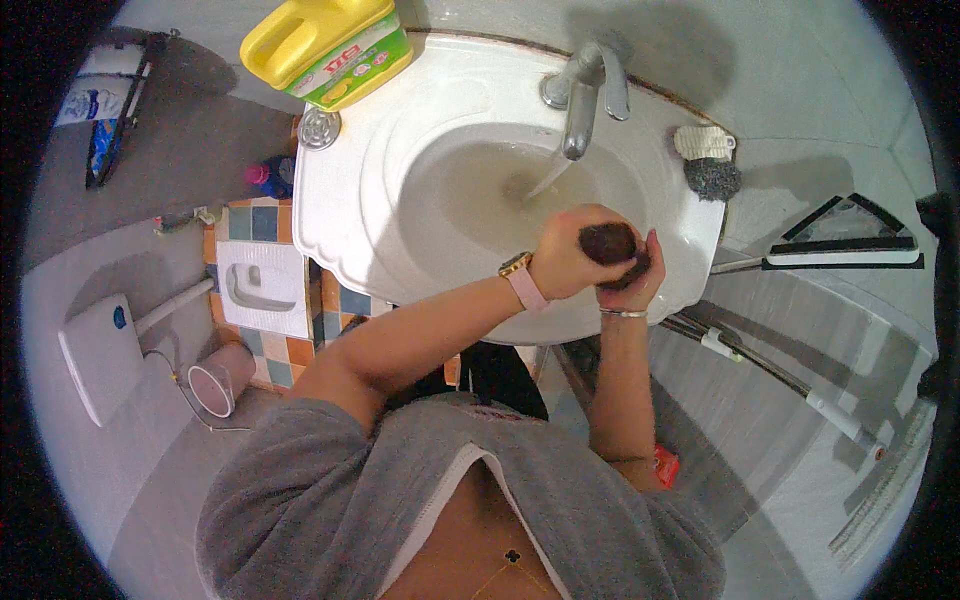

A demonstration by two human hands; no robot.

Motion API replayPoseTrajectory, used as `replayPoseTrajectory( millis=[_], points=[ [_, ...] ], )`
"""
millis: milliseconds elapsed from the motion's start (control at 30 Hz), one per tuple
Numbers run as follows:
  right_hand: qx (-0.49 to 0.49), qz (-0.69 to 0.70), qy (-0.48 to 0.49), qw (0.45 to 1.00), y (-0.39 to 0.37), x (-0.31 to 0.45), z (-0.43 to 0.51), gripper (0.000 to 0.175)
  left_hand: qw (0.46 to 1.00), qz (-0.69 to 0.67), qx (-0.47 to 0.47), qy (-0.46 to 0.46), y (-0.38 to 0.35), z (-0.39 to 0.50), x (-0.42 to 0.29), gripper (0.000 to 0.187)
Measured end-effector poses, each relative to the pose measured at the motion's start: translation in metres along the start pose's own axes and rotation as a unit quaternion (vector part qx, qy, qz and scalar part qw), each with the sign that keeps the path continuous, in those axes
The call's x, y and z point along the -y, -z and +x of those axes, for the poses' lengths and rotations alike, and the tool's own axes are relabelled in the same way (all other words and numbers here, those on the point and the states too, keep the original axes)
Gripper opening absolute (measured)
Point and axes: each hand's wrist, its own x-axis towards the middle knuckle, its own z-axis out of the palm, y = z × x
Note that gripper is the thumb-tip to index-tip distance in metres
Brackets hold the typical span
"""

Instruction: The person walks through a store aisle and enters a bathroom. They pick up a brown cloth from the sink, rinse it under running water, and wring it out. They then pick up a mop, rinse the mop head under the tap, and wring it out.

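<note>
Over the near right part of the white sink basin, both hands are close together. My left hand, with a watch on a pink strap at the wrist, grips a dark brown wad; its material cannot be made out. My right hand, a silver bangle at its wrist, holds the same dark mass from the right, and its fingers are partly hidden. From the chrome faucet a stream of water runs into cloudy, brownish water at the bottom of the basin.
On the sink's rim stand a yellow detergent jug, a metal drain cover and a steel wool scrubber beside a whitish ribbed item. A squeegee and poles lean at right. Lower left are a squat toilet and bin.
</note>
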Motion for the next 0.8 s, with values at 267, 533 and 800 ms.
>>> replayPoseTrajectory(
  millis=[267,533,800],
  points=[
    [0.088,-0.233,-0.312,0.917,-0.037,0.009,0.038,0.032,0.847,0.33,0.32,-0.268,0.005,0.005,-0.039,0.01],
    [0.262,-0.709,-0.212,0.62,-0.068,-0.036,0.055,0.022,0.716,0.458,0.43,-0.303,0.007,-0.024,-0.003,0.006],
    [0.19,-0.581,-0.229,0.758,0.002,-0.084,0.077,0.032,0.765,0.413,0.453,-0.199,0.043,-0.051,0.032,0.012]
  ],
)
